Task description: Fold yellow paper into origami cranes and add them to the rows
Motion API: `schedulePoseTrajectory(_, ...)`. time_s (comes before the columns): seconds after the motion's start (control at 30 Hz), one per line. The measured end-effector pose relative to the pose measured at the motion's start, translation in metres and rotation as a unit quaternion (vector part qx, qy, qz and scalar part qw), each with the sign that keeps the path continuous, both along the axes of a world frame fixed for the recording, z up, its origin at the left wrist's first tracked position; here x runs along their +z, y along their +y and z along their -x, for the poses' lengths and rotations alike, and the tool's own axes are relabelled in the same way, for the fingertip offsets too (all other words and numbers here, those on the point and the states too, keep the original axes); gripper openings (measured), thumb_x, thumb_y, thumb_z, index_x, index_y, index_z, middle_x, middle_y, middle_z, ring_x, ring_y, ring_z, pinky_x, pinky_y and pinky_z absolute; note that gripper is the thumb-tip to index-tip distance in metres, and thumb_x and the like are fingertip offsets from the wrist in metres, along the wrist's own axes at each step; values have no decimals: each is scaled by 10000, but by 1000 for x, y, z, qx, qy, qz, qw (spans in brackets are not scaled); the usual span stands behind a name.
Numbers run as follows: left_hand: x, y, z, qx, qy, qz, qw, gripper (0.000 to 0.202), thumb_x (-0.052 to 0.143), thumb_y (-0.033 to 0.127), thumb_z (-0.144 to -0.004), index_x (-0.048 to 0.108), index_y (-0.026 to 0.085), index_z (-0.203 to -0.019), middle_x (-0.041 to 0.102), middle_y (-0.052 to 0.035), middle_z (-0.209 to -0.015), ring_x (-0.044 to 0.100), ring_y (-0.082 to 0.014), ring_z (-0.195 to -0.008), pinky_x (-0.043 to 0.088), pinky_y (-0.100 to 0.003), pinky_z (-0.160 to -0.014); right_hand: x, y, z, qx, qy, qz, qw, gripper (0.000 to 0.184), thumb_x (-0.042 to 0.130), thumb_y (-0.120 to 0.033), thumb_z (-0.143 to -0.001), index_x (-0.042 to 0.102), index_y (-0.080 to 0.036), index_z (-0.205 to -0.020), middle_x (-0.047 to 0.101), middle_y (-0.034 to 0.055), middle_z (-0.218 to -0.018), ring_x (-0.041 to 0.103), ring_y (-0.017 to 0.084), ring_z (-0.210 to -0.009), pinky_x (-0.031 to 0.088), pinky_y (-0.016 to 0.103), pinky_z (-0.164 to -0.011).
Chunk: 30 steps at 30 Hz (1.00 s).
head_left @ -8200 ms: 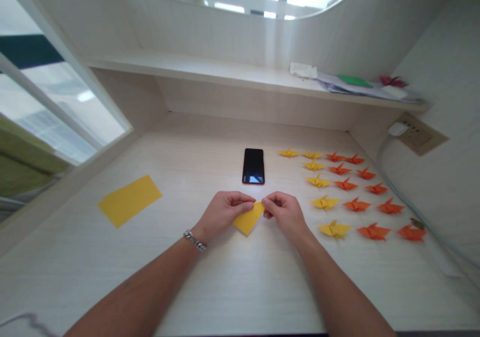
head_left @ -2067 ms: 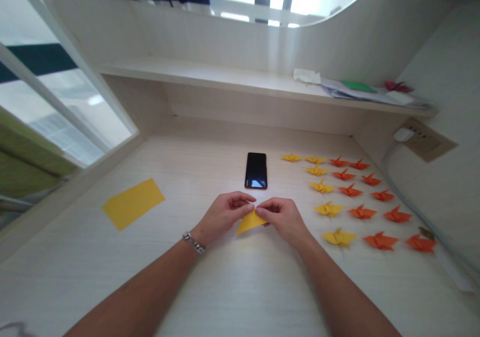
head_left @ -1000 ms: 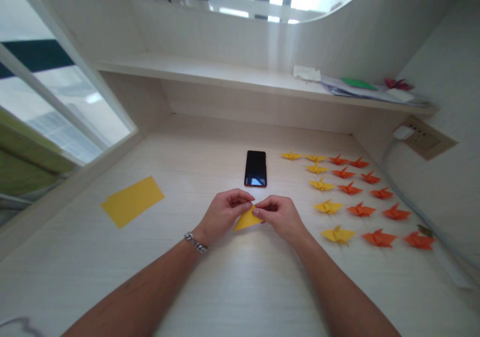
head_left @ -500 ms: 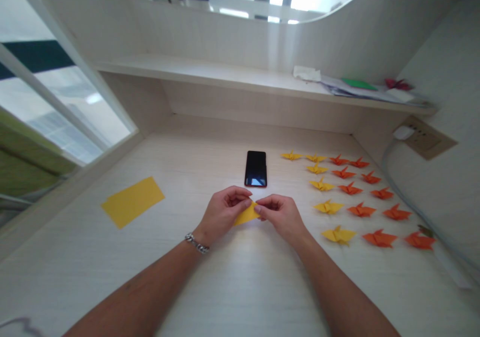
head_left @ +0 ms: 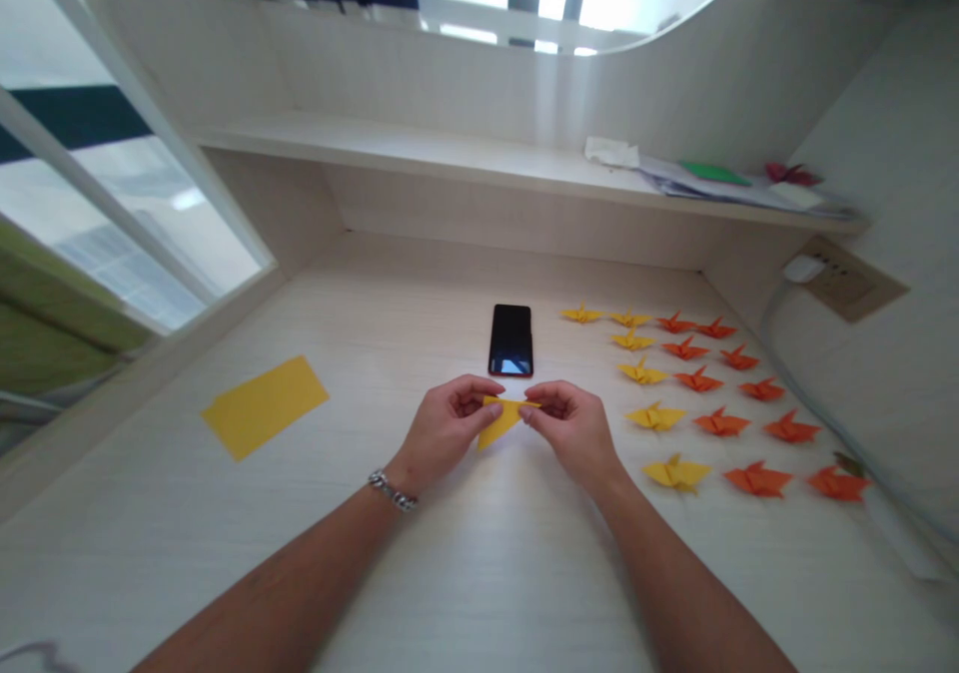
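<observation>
A small folded piece of yellow paper (head_left: 500, 423) is held up between both hands in the middle of the desk, its shape roughly a triangle pointing down. My left hand (head_left: 450, 421) pinches its left side between thumb and fingers; a chain bracelet circles that wrist. On the other side my right hand (head_left: 573, 425) grips the paper's right corner with thumb and forefinger. The remaining fingers of both hands curl behind and are partly hidden. Just beyond the hands lies a black phone (head_left: 511, 340), flat on the desk.
Yellow paper sheets (head_left: 266, 408) lie at the left. To the right stand rows of folded yellow cranes (head_left: 656, 415) and orange cranes (head_left: 721, 422). A cable (head_left: 794, 378) runs down the right wall from a socket (head_left: 850, 279). Papers (head_left: 719, 184) rest on the shelf (head_left: 450, 159).
My right hand has shifted slightly to the right and away from the left. More of the yellow paper now shows between them, as a triangle with a straight top edge.
</observation>
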<state>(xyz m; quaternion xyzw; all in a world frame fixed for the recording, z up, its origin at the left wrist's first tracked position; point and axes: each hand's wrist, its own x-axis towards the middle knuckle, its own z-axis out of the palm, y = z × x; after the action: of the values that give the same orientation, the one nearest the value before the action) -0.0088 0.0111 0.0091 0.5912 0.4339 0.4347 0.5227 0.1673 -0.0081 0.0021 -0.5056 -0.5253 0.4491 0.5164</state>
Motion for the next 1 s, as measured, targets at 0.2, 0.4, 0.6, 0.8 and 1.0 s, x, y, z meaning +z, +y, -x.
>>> schedulePoseTrajectory(0.2, 5, -3, -1, -53, 82, -31, 995, 211, 633, 345, -765, 710, 164, -841, 717, -45, -805, 639, -165, -726, 494, -235, -656, 2, -4, 2, 23, -53, -37, 998, 205, 682, -243, -708, 657, -175, -899, 700, 55, -803, 665, 184, -734, 533, 304, -697)
schedulePoseTrajectory(0.4, 5, -4, -2, -56, 67, -5, 996, 207, 632, 338, -768, 705, 148, -805, 718, -49, -773, 643, -167, -702, 496, -234, -639, 2, -3, 4, 2, 7, -21, 1000, 243, 728, -300, -668, 653, -168, -858, 705, 58, -793, 673, 196, -745, 549, 319, -712)
schedulePoseTrajectory(0.6, 6, -5, -3, -54, 68, -24, 996, 215, 628, 354, -772, 716, 164, -821, 724, -49, -771, 650, -170, -701, 504, -235, -642, 3, -5, 6, 9, 32, -4, 999, 223, 741, -266, -649, 656, -168, -830, 706, 51, -764, 677, 193, -726, 555, 314, -698)
schedulePoseTrajectory(0.8, 6, -5, -2, -29, 77, -46, 996, 229, 646, 369, -752, 721, 163, -818, 727, -58, -798, 648, -174, -695, 511, -241, -625, 3, -5, 7, 2, 45, 1, 999, 228, 746, -264, -641, 656, -165, -826, 709, 51, -765, 681, 198, -727, 560, 320, -697)
schedulePoseTrajectory(1.0, 6, -7, -1, -25, 92, -58, 994, 213, 636, 350, -767, 721, 164, -829, 725, -54, -796, 639, -162, -691, 503, -231, -624, 3, -4, 7, 7, 69, 13, 998, 237, 762, -269, -619, 653, -161, -800, 712, 54, -745, 682, 198, -691, 560, 316, -663)
